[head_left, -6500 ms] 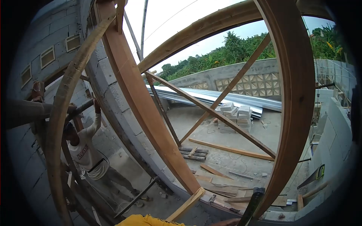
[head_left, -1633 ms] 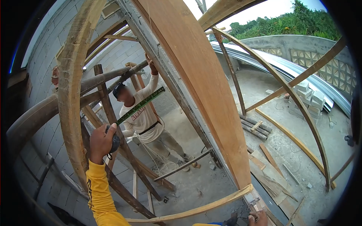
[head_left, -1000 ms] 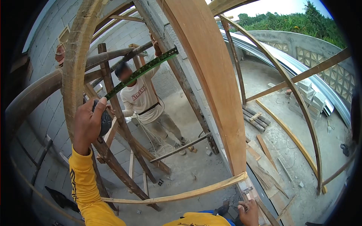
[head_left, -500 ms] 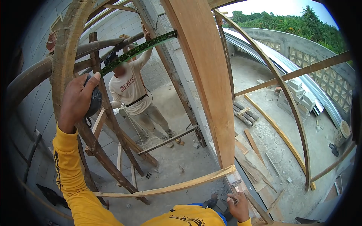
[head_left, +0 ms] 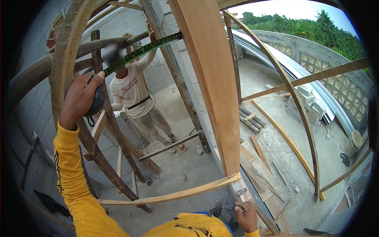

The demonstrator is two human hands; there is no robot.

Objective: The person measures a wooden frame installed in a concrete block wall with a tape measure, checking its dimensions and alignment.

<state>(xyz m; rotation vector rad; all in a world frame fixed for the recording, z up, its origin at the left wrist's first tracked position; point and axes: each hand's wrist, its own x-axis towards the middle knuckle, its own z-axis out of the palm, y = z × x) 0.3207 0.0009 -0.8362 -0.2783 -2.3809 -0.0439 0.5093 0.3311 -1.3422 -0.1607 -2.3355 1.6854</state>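
— Head view: where's the tape measure (head_left: 96, 102)?
— Its case is clenched in the left hand (head_left: 79, 98) against the curved timber post (head_left: 63, 63). The green blade (head_left: 148, 47) is drawn out past the co-worker's hand (head_left: 151, 36) to the broad plank (head_left: 213, 87).
— The right hand (head_left: 246, 215)?
— Low by that plank's foot, fingers curled; I cannot tell if it holds anything. No mark shows on the wood yet

the stretched tape (head_left: 158, 44) crosses the open gap between the curved rib (head_left: 63, 55) and the wide plank (head_left: 213, 87). below it a co-worker (head_left: 132, 91) and slanted braces (head_left: 117, 173) crowd that gap.
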